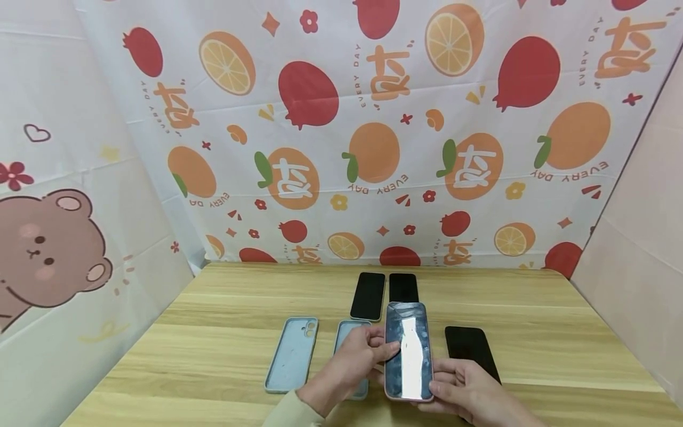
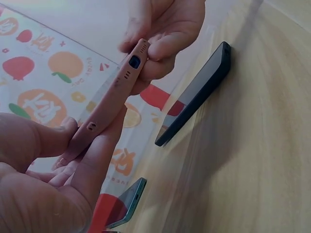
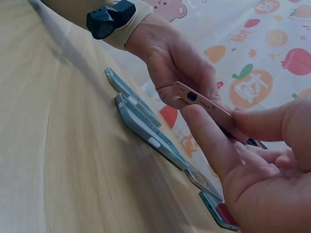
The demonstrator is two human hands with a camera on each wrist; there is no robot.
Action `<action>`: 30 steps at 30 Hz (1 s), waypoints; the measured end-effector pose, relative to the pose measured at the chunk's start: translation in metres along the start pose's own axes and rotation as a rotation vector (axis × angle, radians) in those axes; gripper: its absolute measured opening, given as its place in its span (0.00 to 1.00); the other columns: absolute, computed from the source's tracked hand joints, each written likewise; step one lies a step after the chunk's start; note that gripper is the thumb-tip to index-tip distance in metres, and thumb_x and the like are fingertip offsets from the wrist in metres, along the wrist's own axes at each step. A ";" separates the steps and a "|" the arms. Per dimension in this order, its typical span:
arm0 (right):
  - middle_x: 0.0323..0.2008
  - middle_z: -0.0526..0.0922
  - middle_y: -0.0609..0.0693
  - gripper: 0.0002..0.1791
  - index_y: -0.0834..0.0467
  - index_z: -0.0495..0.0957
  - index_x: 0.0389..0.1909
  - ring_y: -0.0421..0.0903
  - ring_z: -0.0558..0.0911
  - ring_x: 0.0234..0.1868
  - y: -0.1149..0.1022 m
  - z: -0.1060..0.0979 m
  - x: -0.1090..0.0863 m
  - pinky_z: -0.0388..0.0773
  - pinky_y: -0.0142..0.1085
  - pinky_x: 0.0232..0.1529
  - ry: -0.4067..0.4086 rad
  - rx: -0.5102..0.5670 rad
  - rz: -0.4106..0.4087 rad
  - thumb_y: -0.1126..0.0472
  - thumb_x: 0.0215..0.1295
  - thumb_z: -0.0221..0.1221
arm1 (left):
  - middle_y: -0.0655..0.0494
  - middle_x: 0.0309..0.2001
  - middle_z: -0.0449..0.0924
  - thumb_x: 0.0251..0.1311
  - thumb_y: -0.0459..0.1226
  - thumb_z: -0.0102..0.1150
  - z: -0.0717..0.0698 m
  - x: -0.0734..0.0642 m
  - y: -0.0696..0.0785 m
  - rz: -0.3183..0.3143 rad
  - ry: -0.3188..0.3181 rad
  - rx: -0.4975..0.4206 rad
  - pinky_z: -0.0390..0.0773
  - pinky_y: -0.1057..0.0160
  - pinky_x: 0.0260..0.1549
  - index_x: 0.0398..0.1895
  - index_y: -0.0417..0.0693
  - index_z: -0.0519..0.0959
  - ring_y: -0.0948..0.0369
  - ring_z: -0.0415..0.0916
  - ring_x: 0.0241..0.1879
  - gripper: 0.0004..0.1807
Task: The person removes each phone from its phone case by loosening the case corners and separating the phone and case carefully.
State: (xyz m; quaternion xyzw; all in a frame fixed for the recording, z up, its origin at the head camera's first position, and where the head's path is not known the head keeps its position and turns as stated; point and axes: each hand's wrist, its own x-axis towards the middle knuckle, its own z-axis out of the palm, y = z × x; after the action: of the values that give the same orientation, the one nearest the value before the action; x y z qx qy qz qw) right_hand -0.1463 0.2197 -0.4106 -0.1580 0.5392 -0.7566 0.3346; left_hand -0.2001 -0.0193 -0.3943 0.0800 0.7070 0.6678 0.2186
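Note:
Both hands hold a phone in a pink case (image 1: 408, 353) above the table, its shiny screen facing up and catching a bright reflection. My left hand (image 1: 360, 354) grips its left edge, thumb over the rim of the screen. On the lower right edge, my right hand (image 1: 463, 388) pinches it between thumb and fingers. The case's end with its port cutout shows in the left wrist view, where the pink case (image 2: 108, 104) is seen edge-on. Below my left hand lies a light blue phone case (image 1: 348, 328), partly hidden. A black phone (image 1: 472, 346) lies beside my right hand, partly covered by it.
Another light blue phone case (image 1: 290, 359) lies open side up to the left on the wooden table (image 1: 229, 332). Two dark phones lie farther back, one phone (image 1: 368, 296) left of the other phone (image 1: 404, 287). A fruit-print cloth (image 1: 331, 178) hangs behind the table.

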 end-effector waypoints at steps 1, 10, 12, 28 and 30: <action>0.63 0.76 0.62 0.33 0.74 0.52 0.72 0.54 0.80 0.58 0.000 0.000 0.000 0.77 0.43 0.60 -0.019 0.007 -0.006 0.63 0.75 0.52 | 0.52 0.39 0.86 0.66 0.38 0.61 0.000 0.000 -0.001 0.002 -0.001 0.000 0.85 0.62 0.25 0.57 0.41 0.76 0.61 0.83 0.33 0.19; 0.65 0.75 0.61 0.29 0.75 0.51 0.72 0.51 0.79 0.60 0.003 -0.002 -0.002 0.75 0.43 0.62 -0.075 0.027 -0.057 0.68 0.77 0.46 | 0.52 0.38 0.86 0.69 0.37 0.57 -0.004 0.001 -0.003 0.024 -0.068 -0.076 0.86 0.60 0.26 0.58 0.38 0.75 0.60 0.85 0.34 0.18; 0.65 0.75 0.61 0.28 0.75 0.50 0.72 0.51 0.79 0.62 0.003 -0.002 -0.002 0.74 0.44 0.63 -0.095 0.028 -0.071 0.68 0.78 0.44 | 0.51 0.38 0.87 0.70 0.37 0.56 -0.004 0.001 -0.003 0.032 -0.093 -0.098 0.86 0.60 0.26 0.57 0.37 0.75 0.60 0.85 0.33 0.17; 0.60 0.79 0.64 0.29 0.77 0.53 0.70 0.51 0.81 0.58 0.009 -0.001 0.005 0.78 0.46 0.58 0.019 -0.041 -0.082 0.72 0.72 0.47 | 0.49 0.41 0.87 0.69 0.37 0.57 -0.006 0.000 -0.005 0.047 -0.114 -0.123 0.84 0.66 0.23 0.57 0.35 0.75 0.61 0.85 0.34 0.18; 0.57 0.81 0.64 0.28 0.77 0.55 0.68 0.51 0.82 0.56 0.010 0.000 0.006 0.79 0.46 0.57 0.063 -0.054 -0.083 0.73 0.70 0.48 | 0.48 0.43 0.87 0.69 0.37 0.57 -0.005 0.000 -0.005 0.042 -0.104 -0.119 0.85 0.65 0.24 0.59 0.36 0.75 0.60 0.85 0.36 0.19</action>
State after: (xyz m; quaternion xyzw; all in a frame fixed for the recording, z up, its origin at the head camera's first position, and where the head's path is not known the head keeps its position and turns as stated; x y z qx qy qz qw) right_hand -0.1473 0.2139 -0.4211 -0.1652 0.5626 -0.7597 0.2811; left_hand -0.2016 -0.0242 -0.3993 0.1162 0.6519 0.7079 0.2456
